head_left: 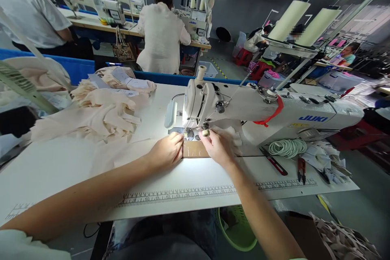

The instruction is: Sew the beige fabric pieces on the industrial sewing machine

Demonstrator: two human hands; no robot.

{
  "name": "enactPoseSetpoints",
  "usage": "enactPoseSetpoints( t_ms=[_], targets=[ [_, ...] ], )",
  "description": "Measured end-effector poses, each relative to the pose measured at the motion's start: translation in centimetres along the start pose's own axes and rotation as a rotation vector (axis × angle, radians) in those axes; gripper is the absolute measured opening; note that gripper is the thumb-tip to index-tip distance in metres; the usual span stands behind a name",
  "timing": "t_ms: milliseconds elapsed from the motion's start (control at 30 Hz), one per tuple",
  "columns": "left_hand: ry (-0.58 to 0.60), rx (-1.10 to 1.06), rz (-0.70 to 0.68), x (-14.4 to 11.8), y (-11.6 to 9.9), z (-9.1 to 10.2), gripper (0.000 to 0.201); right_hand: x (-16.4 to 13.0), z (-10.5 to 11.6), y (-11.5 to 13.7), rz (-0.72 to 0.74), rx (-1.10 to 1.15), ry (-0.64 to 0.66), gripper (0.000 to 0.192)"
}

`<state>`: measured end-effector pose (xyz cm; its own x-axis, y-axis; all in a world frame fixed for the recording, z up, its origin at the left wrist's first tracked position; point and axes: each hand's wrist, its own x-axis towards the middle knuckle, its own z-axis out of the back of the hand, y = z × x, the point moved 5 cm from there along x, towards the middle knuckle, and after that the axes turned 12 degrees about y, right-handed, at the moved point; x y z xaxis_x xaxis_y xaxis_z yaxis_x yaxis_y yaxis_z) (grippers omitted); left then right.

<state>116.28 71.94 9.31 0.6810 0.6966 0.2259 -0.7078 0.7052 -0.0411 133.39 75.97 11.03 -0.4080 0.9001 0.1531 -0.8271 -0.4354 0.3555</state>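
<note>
A white JUKI sewing machine (225, 101) stands before me, its lamp lighting the needle area. My left hand (167, 149) lies just left of the needle, fingers bent and pressed together by the needle plate (190, 134). Whatever is under those fingertips is too small to make out. To the right of the needle is my right hand (217, 146), thumb and fingers closed together, partly behind a round knob (205, 132). What it pinches is hidden. Pale cloth (233, 135) shows behind the right hand. A brown strip (195, 149) with loose thread bits lies between the hands.
Cream fabric pieces (112, 105) are heaped at left. On the right lie a dark red cutter (276, 162), thread snips (301, 170), coiled pale green cord (287, 147) and scraps (324, 160). A green basket (252, 243) sits below. Other people work at machines beyond.
</note>
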Motion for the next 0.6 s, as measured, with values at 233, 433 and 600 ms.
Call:
enactPoseSetpoints(
  t_ms=[233, 433, 600],
  targets=[
    [-0.005, 0.001, -0.014, 0.2, 0.1, -0.1, 0.030, 1.0, 0.5, -0.3, -0.105, 0.017, 0.037, 0.023],
    [-0.014, 0.040, -0.015, 0.4, 0.5, 0.0, 0.031, 0.2, 0.2, 0.4, -0.074, -0.024, -0.032, 0.030],
    [-0.007, 0.015, -0.006, 0.6, 0.8, -0.4, 0.031, 0.8, -0.1, -0.2, -0.154, -0.080, -0.002, 0.033]
  ],
)
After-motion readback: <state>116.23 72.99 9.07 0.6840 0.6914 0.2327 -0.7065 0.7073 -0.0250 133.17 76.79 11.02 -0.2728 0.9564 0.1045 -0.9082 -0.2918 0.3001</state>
